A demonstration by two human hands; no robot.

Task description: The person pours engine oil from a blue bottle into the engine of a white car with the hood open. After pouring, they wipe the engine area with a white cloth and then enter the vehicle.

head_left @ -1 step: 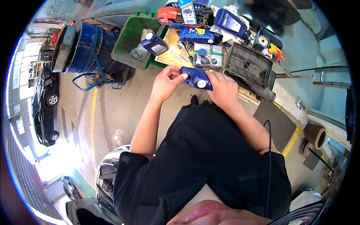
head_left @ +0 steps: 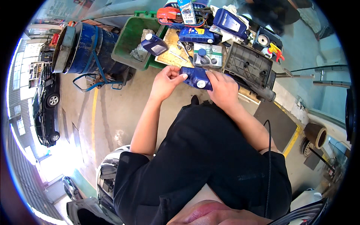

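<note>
A dark blue plastic oil bottle [head_left: 194,78] lies tilted on its side between my two hands, in front of the cluttered bench. My right hand [head_left: 225,87] grips its body, the fingers wrapped over the top. At its neck end, my left hand [head_left: 167,83] is closed, with thumb and fingers pinched at the cap end; the cap itself is mostly hidden. Just beyond are a white-and-green box with a blue cap [head_left: 207,56] and a wrench [head_left: 183,48] on a stained board [head_left: 171,37].
Another blue bottle [head_left: 154,45] with a white cap leans by a green bin [head_left: 125,41]. More blue bottles [head_left: 229,23] lie at the back. A black plastic housing [head_left: 249,63] is at the right. Left stands a blue drum [head_left: 88,47] on a hand truck [head_left: 99,84].
</note>
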